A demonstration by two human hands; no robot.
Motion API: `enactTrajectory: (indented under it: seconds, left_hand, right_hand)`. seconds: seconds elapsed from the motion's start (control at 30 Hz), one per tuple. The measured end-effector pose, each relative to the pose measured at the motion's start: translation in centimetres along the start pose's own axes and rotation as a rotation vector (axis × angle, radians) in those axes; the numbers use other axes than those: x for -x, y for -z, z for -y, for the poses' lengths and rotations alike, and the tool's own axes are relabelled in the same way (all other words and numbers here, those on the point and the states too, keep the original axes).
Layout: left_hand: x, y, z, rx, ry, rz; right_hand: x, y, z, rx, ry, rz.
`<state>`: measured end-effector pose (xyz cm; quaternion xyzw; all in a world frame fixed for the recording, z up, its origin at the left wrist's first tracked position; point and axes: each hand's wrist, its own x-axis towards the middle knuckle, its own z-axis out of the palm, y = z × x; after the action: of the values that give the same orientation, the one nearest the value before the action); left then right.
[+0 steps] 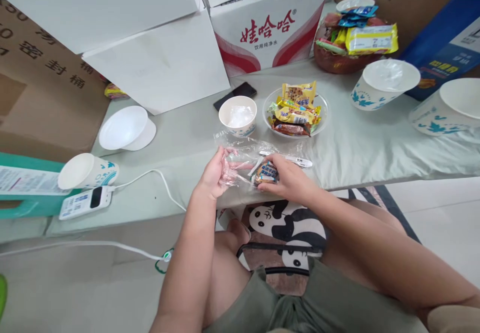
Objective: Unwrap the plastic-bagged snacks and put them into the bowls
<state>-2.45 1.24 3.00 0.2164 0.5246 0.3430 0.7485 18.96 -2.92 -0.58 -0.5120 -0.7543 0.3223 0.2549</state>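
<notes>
My left hand (pixel 215 173) is closed on a crinkled clear plastic bag (pixel 240 150), which spreads out over the table's front edge. In my right hand (pixel 290 178) is a small wrapped snack (pixel 267 173) with a blue and brown printed wrapper, pinched between thumb and fingers at the bag's mouth. Whether the snack is partly inside the bag, I cannot tell. A white pen (pixel 299 161) lies just behind my right hand. Beyond the bag stands a paper bowl (pixel 243 129) with clear plastic in it. To its right, a clear plate (pixel 323 118) bears several wrapped snacks (pixel 298 110).
A dark phone (pixel 238 94) lies behind the bowl. White cartons (pixel 270 38) line the back. Paper cups (pixel 382 85) and a snack-filled basket (pixel 337 62) stand right. White bowls (pixel 125 128), another cup (pixel 90 170) and a corded power strip (pixel 84 204) are at left.
</notes>
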Motion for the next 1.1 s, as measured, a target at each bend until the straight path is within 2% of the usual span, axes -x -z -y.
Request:
enactTrajectory:
  seconds: [0.17,0.33,0.5,0.6,0.87,1.0,1.1]
  left_hand:
    - [-0.2,0.4,0.0,-0.056,-0.043,-0.008]
    - [0.1,1.2,0.1,-0.186,0.074,0.076]
    - [0.4,0.7,0.2,-0.099,0.082,0.124]
    - [0.5,0.4,-0.1,-0.037,0.076,0.105]
    - [-0.2,0.3,-0.2,0.032,0.065,0.001]
    - [-0.6,-0.5,0.3,0.082,0.002,-0.060]
    - [-0.4,-0.5,0.4,-0.030,-0.106,-0.074]
  right_hand:
    - [-0.1,0.4,-0.3,-0.089,-0.066,-0.022]
    - [0.0,0.5,-0.4,-0.215,-0.130,-0.033]
    - [-0.1,0.5,-0.4,-0.426,-0.211,-0.128]
    - [-0.2,0.3,-0.3,-0.631,-0.223,-0.157]
    - [-0.3,-2.0,0.2,-0.974,-0.323,-0.064]
    - [-0.8,-2.7,0.4,-1.122,-0.451,-0.159]
    - [-1.0,-2.6,0.5,-1.092,-0.451,-0.228]
